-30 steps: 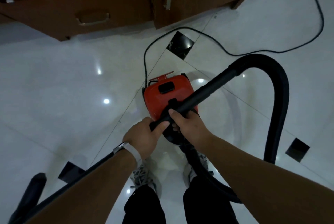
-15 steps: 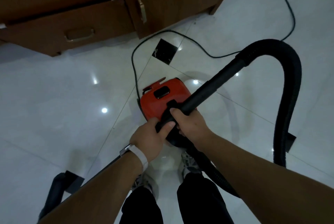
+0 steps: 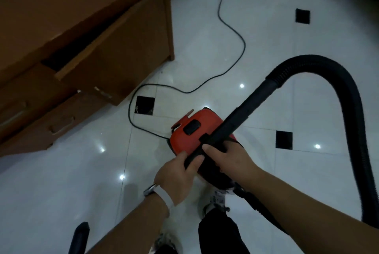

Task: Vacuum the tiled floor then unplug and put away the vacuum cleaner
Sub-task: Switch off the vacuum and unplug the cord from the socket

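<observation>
Left hand (image 3: 176, 173) and right hand (image 3: 227, 157) both grip the black wand (image 3: 235, 122), fingers curled round it. Red canister vacuum (image 3: 190, 132) sits directly beneath the grip; corrugated hose (image 3: 348, 98) arcs beyond.

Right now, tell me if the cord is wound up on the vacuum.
No, the cord trails loose across the tiled floor.

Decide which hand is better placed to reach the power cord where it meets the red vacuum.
Probably the left hand: the cord joins the vacuum on its side; the right hand sits beyond the wand.

On tiled floor (image 3: 61, 192): red vacuum (image 3: 180, 141), cord (image 3: 244, 44), cabinet (image 3: 123, 59).
</observation>
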